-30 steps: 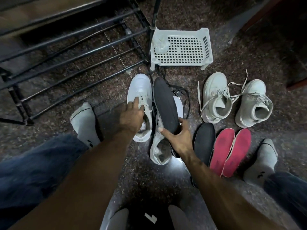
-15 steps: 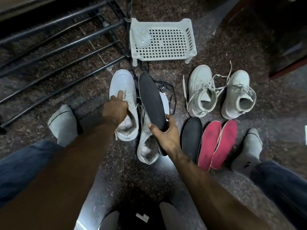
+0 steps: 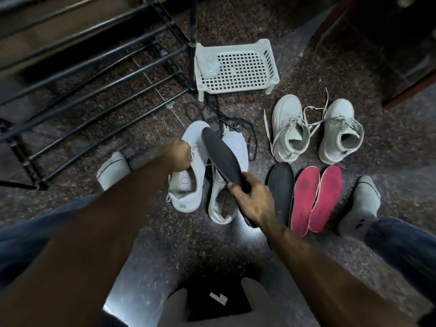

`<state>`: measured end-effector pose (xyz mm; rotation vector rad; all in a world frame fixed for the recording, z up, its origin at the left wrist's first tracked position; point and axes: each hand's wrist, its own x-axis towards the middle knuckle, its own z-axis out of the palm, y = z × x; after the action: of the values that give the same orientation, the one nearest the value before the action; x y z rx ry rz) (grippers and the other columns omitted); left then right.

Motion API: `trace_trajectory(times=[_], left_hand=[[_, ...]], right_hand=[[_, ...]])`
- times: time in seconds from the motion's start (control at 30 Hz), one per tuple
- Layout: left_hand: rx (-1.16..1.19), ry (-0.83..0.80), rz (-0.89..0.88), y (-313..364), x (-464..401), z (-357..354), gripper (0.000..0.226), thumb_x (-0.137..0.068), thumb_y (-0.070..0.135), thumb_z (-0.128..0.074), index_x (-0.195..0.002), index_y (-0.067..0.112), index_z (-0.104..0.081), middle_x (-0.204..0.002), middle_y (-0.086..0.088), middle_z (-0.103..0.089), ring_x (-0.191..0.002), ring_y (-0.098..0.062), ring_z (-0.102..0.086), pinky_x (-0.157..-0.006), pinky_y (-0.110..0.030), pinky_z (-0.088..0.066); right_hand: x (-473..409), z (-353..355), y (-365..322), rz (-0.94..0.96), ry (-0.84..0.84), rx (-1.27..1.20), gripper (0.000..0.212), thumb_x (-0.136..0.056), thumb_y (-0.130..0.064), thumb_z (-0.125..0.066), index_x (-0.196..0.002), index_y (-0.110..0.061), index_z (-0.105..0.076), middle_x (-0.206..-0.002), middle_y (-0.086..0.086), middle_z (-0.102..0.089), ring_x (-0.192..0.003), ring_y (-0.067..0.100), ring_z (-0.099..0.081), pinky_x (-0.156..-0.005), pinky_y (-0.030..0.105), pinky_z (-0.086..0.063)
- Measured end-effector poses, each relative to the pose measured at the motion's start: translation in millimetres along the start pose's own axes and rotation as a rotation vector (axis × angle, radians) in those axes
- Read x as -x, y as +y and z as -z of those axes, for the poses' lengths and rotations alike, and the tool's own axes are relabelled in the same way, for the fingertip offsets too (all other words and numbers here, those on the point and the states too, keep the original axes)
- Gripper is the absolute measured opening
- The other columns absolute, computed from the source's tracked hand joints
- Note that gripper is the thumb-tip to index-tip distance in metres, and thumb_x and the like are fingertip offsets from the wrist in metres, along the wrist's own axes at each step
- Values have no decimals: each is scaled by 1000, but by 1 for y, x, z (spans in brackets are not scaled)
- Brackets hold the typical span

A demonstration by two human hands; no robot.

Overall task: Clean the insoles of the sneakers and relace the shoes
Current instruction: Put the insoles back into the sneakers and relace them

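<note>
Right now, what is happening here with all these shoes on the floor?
A person sits on the floor among sneakers. The right hand holds a dark insole over two white sneakers; the left hand grips the left one near its tongue. Another dark insole and two red insoles lie beside them. A laced grey pair stands behind.

Speckled dark stone floor (image 3: 151, 232) — shoes and insoles spread across it.

A white perforated tray (image 3: 238, 67) stands beside a black metal rack (image 3: 94, 74); black laces (image 3: 226, 121) trail below the tray. Two white sneakers (image 3: 221, 199) lie side by side in the middle, two grey-white laced sneakers (image 3: 290, 133) to their right. Nearer — a black insole (image 3: 280, 185) and two pink insoles (image 3: 316, 197), just beside each other.
</note>
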<state>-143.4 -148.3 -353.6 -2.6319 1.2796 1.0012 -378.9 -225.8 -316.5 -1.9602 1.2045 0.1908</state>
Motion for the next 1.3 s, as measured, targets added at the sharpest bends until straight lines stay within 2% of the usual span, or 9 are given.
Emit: trace_trajectory(times=[0.07,0.17,0.33,0.47,0.63,0.87,1.0,1.17,1.3], left_hand=[[-20,8,55,9,4,4,12,-83,17,-55,-84,8,-62,-103,-21,-65,-94,-37,-63,-75,-37,-51],[-41,43,99,18,8,3,31,-85,20,-55,-111,6,-64,-114,-20,-65,-101,-38,-64,-79,-39,-52],[83,133,256,13,20,-16,27,-87,20,-57,-107,6,-67,-114,-21,-64,-102,-40,-63,-83,-43,-53],[107,143,362,13,27,-26,30,-85,21,-59,-111,7,-65,-119,-21,-64,-109,-40,-61,-90,-43,-51],[91,145,402,20,30,-23,33,-88,14,-56,-120,8,-60,-125,-19,-61,-114,-38,-59,-89,-41,-50],[151,186,456,18,31,-27,36,-88,12,-54,-123,7,-58,-128,-19,-57,-117,-40,-56,-92,-45,-50],[211,170,472,10,31,-25,37,-88,12,-55,-124,3,-56,-128,-21,-56,-118,-40,-56,-94,-45,-48],[99,51,301,-1,36,-25,36,-90,19,-55,-121,1,-56,-129,-20,-49,-113,-41,-55,-96,-46,-48],[-88,80,94,-12,40,-25,32,-94,27,-50,-112,4,-63,-128,-13,-36,-107,-37,-52,-90,-47,-48]], right_hand=[[11,9,1,69,-31,165,51,-83,-56,-57,-127,-31,-53,-110,7,-69,-100,31,-62,-77,34,-48],[23,22,0,126,-52,308,54,-81,-53,-60,-130,-31,-53,-113,7,-69,-103,33,-62,-79,35,-48],[30,44,0,292,-79,577,49,-76,-58,-54,-118,-33,-56,-102,3,-71,-91,33,-63,-66,33,-40],[32,66,-7,411,-152,795,47,-79,-55,-51,-121,-33,-53,-108,1,-69,-93,32,-64,-70,33,-44],[36,72,-17,553,-200,1014,53,-81,-60,-42,-121,-26,-49,-112,2,-66,-92,34,-64,-63,32,-34],[54,60,-65,622,-182,1069,48,-86,-57,-47,-107,-15,-57,-105,10,-68,-93,32,-66,-66,33,-37],[62,38,-91,584,-226,1044,36,-89,-45,-53,-105,-13,-62,-107,12,-67,-97,32,-66,-67,33,-37],[57,5,-96,484,-213,957,30,-90,-38,-56,-107,-14,-64,-103,9,-68,-93,31,-65,-66,33,-37],[56,-13,-84,365,-185,825,35,-90,-41,-55,-108,-12,-64,-106,11,-66,-96,32,-64,-69,33,-40]])
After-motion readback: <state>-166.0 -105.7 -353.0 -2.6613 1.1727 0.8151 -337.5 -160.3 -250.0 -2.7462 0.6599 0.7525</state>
